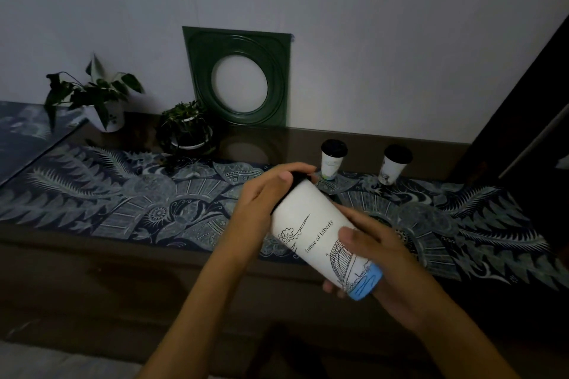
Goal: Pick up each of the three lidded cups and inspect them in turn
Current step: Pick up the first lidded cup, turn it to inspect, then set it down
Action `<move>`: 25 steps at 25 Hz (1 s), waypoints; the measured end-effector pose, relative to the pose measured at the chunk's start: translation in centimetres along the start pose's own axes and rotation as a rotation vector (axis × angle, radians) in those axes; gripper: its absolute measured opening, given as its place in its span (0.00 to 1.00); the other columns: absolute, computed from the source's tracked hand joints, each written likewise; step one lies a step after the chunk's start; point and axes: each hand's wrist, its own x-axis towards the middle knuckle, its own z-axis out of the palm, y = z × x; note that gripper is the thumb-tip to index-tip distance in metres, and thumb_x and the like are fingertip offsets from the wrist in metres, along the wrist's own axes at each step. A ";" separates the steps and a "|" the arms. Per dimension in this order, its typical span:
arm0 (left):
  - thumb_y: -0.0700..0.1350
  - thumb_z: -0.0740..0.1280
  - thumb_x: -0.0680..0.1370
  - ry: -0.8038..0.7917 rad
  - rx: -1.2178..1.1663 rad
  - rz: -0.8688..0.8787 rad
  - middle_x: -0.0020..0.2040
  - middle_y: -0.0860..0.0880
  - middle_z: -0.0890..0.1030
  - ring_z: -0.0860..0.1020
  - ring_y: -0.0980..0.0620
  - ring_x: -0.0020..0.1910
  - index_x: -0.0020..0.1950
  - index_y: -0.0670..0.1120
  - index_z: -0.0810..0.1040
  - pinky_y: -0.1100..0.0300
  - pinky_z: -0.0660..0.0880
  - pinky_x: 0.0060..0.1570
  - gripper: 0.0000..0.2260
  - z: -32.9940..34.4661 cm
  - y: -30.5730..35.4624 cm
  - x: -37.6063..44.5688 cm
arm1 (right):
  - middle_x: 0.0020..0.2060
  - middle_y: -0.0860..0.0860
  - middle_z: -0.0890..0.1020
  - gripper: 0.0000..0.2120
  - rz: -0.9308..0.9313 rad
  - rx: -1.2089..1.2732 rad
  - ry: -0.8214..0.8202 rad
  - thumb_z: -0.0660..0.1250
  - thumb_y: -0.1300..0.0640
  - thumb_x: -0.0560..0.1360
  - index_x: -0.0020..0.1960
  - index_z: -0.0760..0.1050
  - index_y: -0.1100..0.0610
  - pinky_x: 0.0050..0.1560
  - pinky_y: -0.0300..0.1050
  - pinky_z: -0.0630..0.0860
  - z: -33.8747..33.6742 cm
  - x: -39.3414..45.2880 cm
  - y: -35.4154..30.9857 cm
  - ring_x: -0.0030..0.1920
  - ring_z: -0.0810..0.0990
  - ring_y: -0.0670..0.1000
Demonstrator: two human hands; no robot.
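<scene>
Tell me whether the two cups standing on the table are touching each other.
Apart. The head view shows the left cup and the right cup standing upright with a wide strip of table between them.

You've got the white cup (320, 234) tilted, lid end away from you: left hand (264, 194) curled over its black lid (297, 177), right hand (378, 258) gripping near the base. Two other cups (331, 163) (394, 164) upright on the patterned cloth (123, 194).

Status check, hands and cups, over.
Left hand on black lid, right hand gripping tilted white paper cup. Two lidded white cups upright behind. Nothing obstructing.
</scene>
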 end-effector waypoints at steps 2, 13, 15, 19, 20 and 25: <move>0.51 0.62 0.78 0.071 0.012 -0.039 0.53 0.42 0.86 0.83 0.42 0.53 0.52 0.48 0.86 0.51 0.78 0.52 0.14 0.1 -0.1 0.4 | 0.59 0.49 0.83 0.31 -0.106 -0.307 0.083 0.74 0.41 0.63 0.65 0.72 0.37 0.42 0.45 0.82 0.3 0.2 0.1 0.49 0.86 0.53; 0.52 0.60 0.80 -0.004 0.018 0.007 0.58 0.44 0.85 0.82 0.44 0.59 0.60 0.45 0.83 0.52 0.78 0.59 0.18 -1.0 0.0 0.0 | 0.55 0.55 0.85 0.25 -0.067 -0.063 0.038 0.74 0.49 0.67 0.64 0.76 0.46 0.32 0.45 0.82 0.8 0.6 0.6 0.40 0.87 0.55; 0.54 0.60 0.78 0.017 -0.004 0.021 0.57 0.43 0.85 0.81 0.43 0.59 0.58 0.45 0.83 0.50 0.77 0.60 0.19 -1.0 0.1 -0.1 | 0.52 0.62 0.85 0.24 0.048 0.052 -0.011 0.70 0.50 0.70 0.65 0.75 0.51 0.27 0.45 0.79 1.1 0.6 0.6 0.33 0.84 0.60; 0.50 0.62 0.77 0.123 0.011 -0.048 0.53 0.44 0.86 0.82 0.41 0.56 0.51 0.47 0.86 0.48 0.77 0.56 0.14 -0.9 0.0 0.2 | 0.65 0.47 0.78 0.32 -0.148 -0.545 0.099 0.72 0.40 0.67 0.69 0.67 0.36 0.46 0.43 0.81 1.7 0.2 -0.1 0.53 0.83 0.47; 0.50 0.62 0.77 0.147 0.042 -0.086 0.52 0.46 0.87 0.82 0.43 0.56 0.48 0.49 0.87 0.47 0.77 0.55 0.14 -0.8 0.0 0.4 | 0.69 0.41 0.71 0.38 -0.225 -0.927 0.125 0.71 0.37 0.67 0.73 0.57 0.33 0.55 0.43 0.79 1.8 0.0 -0.1 0.60 0.77 0.43; 0.51 0.60 0.81 0.142 0.126 -0.217 0.52 0.53 0.87 0.83 0.54 0.52 0.50 0.52 0.87 0.54 0.76 0.49 0.15 -0.6 0.4 0.5 | 0.69 0.36 0.67 0.43 -0.370 -1.240 0.164 0.68 0.34 0.66 0.73 0.47 0.29 0.60 0.43 0.75 2.8 -0.4 0.4 0.61 0.73 0.41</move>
